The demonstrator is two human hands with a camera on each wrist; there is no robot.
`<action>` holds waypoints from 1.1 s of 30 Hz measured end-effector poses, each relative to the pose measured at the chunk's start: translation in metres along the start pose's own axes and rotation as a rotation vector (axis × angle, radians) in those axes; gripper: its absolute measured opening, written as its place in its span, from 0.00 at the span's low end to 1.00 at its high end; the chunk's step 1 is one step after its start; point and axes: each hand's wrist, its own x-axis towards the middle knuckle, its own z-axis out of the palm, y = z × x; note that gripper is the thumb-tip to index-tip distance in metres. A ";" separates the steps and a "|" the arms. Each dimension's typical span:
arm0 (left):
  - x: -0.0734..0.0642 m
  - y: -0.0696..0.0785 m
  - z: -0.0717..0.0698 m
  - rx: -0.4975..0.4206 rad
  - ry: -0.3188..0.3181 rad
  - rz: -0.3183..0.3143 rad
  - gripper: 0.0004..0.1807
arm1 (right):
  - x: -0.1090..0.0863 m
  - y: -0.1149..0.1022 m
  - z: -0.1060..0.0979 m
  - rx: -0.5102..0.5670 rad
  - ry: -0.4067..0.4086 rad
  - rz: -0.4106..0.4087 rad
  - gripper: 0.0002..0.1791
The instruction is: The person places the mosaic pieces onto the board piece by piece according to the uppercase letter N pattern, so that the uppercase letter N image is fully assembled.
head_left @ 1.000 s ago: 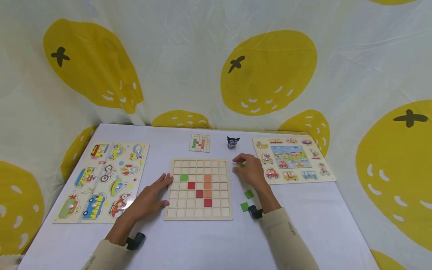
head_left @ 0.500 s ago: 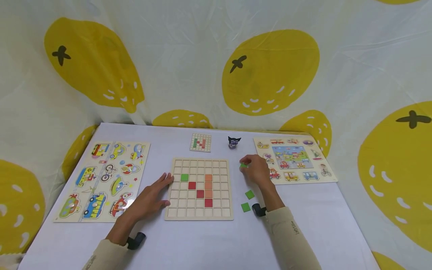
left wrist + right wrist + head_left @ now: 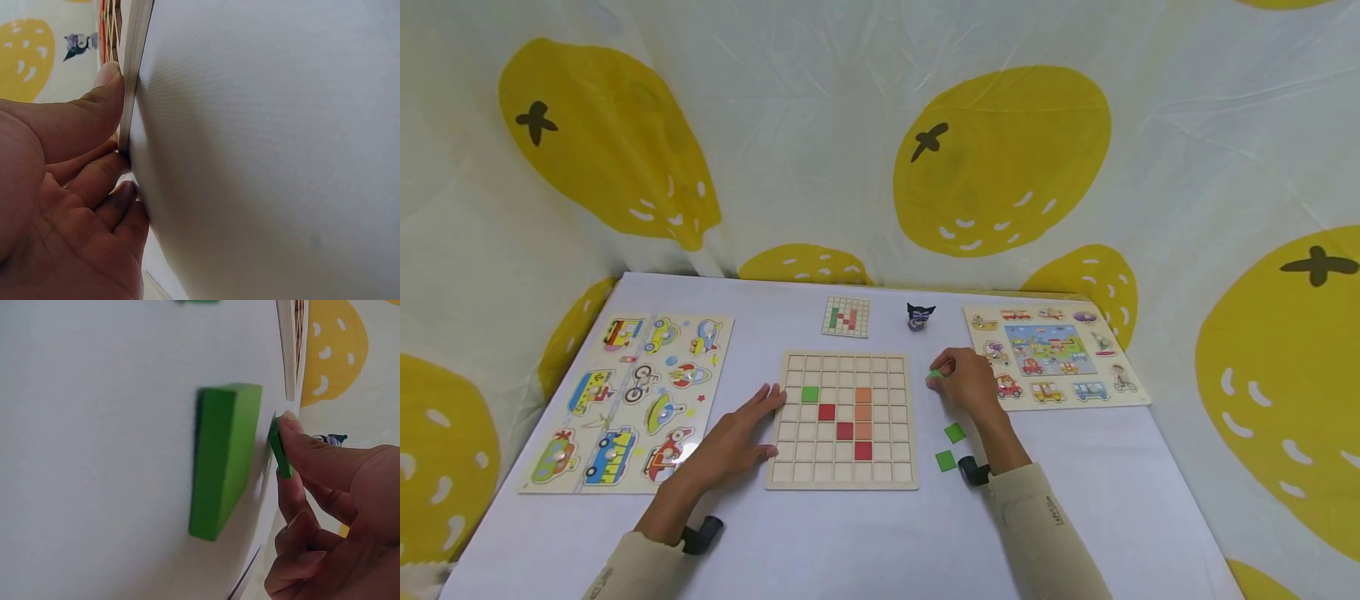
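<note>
My right hand [image 3: 966, 382] pinches a green square tile [image 3: 280, 447] between thumb and fingertips, right of the wooden grid board [image 3: 842, 482]. In the right wrist view the tile is tilted close over the white table. Two more green tiles lie nearer me, one [image 3: 955, 432] below the hand and another [image 3: 945, 460] beside the wrist. My left hand [image 3: 737, 437] rests at the board's left edge, fingers extended; in the left wrist view the thumb touches the rim. On the board sit one green tile [image 3: 810, 394], three red tiles [image 3: 845, 431] in a diagonal and three orange tiles [image 3: 863, 412] in a column.
A small pattern card [image 3: 846, 317] lies behind the board, next to a dark eared figurine [image 3: 919, 316]. Vehicle puzzle boards flank the grid: one at left [image 3: 625, 483], partly behind the left arm, and one at right [image 3: 1105, 400], just beyond the right hand.
My right hand first shifts right, grasps the far green tile, then draws slightly left and nearer with it. The left hand stays at the board's edge.
</note>
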 end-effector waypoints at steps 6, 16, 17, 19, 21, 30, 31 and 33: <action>0.000 0.001 0.000 -0.005 -0.006 -0.012 0.51 | -0.004 -0.004 0.000 0.014 0.019 -0.021 0.09; 0.000 0.002 -0.001 -0.003 -0.003 -0.007 0.52 | -0.018 -0.028 0.006 0.079 0.033 -0.100 0.08; 0.000 0.001 -0.001 -0.002 -0.004 -0.008 0.52 | -0.019 -0.031 0.007 0.086 0.029 -0.105 0.08; 0.000 0.001 0.000 0.000 -0.005 -0.008 0.52 | -0.022 -0.036 0.010 0.095 0.021 -0.111 0.08; 0.000 0.000 0.000 0.000 -0.004 -0.010 0.52 | -0.024 -0.042 0.013 0.105 0.011 -0.109 0.09; 0.000 -0.001 0.002 -0.002 -0.004 -0.027 0.52 | -0.035 -0.066 0.023 0.144 -0.031 -0.136 0.10; 0.000 -0.001 0.001 -0.001 -0.005 -0.029 0.52 | -0.036 -0.069 0.025 0.143 -0.037 -0.141 0.10; 0.000 -0.001 0.001 0.000 -0.007 -0.034 0.52 | -0.038 -0.074 0.027 0.144 -0.048 -0.152 0.10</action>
